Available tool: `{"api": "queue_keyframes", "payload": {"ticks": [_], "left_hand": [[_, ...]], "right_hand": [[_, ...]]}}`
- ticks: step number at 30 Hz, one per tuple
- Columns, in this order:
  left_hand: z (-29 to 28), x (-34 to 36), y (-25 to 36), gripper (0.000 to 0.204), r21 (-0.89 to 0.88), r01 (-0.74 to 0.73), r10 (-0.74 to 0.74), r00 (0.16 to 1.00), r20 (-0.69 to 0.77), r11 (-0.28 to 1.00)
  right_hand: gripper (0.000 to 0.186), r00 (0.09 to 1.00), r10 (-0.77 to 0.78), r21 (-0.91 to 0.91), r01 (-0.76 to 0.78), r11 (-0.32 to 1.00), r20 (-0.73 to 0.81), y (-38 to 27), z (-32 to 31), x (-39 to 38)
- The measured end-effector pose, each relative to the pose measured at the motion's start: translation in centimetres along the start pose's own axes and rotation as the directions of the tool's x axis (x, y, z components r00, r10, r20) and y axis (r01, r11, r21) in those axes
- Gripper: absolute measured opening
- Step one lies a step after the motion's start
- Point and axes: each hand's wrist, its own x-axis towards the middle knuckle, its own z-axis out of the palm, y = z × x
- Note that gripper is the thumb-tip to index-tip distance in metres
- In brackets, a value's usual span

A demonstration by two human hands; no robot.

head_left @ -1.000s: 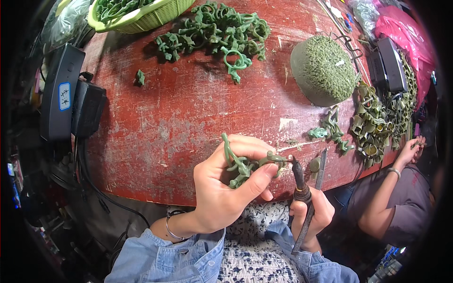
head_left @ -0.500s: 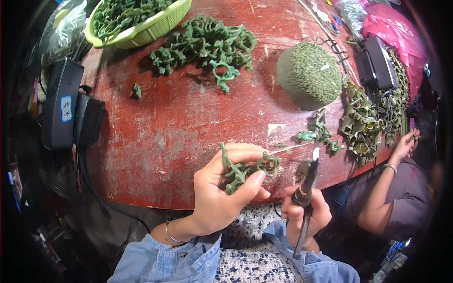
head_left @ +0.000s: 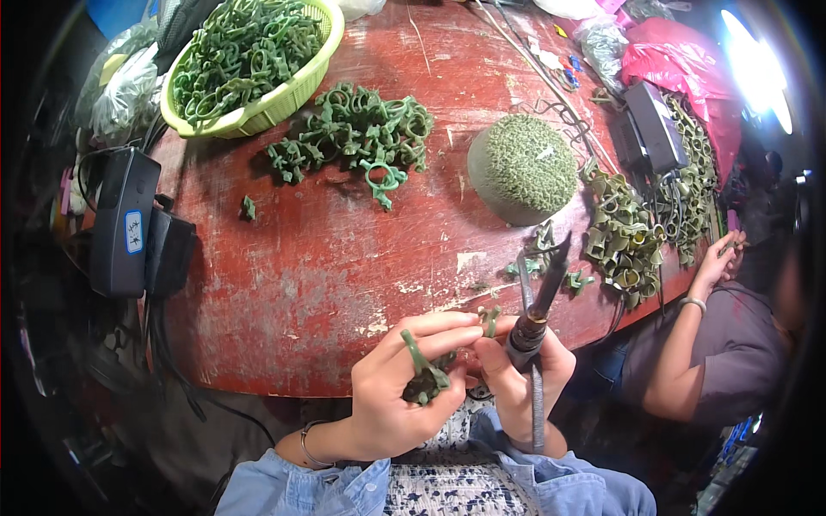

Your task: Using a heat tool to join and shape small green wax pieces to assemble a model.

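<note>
Near the table's front edge, my left hand is closed around several green, wax-like ring-shaped pieces; one stalk sticks up past the fingers. My right hand grips a black pen-shaped tool like a soldering iron, its dark tip pointing up and away. A long, flat grey metal tool lies in the same hand, crossing behind the iron. Both hands' fingertips meet at a small green piece; which hand bears it I cannot tell. Small green pieces lie beyond my right hand.
A yellow-green basket of green pieces stands far left, beside a green pile. A grey-green drum with a grainy top, olive pieces and a black box are right. Another black box stands left. A co-worker's hand is at right.
My right hand has come left to meet my left fingertips. The iron has tilted, and the flat tool now shows beyond the fingers. The view has shifted, placing table items differently.
</note>
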Motion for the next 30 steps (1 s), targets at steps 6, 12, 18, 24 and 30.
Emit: {"api": "queue_keyframes", "payload": {"ticks": [6,12,18,24,30], "left_hand": [[-1.0,1.2,0.0,0.026,-0.412,0.391,-0.362,0.92,0.151,0.823],[-1.3,2.6,0.0,0.023,-0.514,0.665,-0.396,0.742,0.541,0.542],[-0.8,1.9,-0.7,0.014,-0.618,0.526,-0.397,0.849,0.347,0.585],[-0.3,1.5,-1.1,0.012,-0.571,0.377,-0.393,0.914,0.102,0.729],[-0.3,1.4,-1.2,0.014,-0.613,0.371,-0.421,0.904,0.068,0.698]], "right_hand": [[0.015,0.982,0.077,0.336,-0.132,0.933,0.172,-0.8,-1.8,0.3],[0.018,0.942,0.051,0.3,-0.157,0.941,0.332,-1.6,-3.2,1.1],[0.026,0.985,-0.171,-0.306,0.155,0.939,-0.025,-0.7,-4.8,2.1],[0.022,0.904,-0.377,-0.712,0.129,0.69,-0.202,0.6,-5.0,3.4],[0.021,0.874,-0.455,-0.795,0.15,0.588,-0.172,0.7,-4.7,3.8]]}}
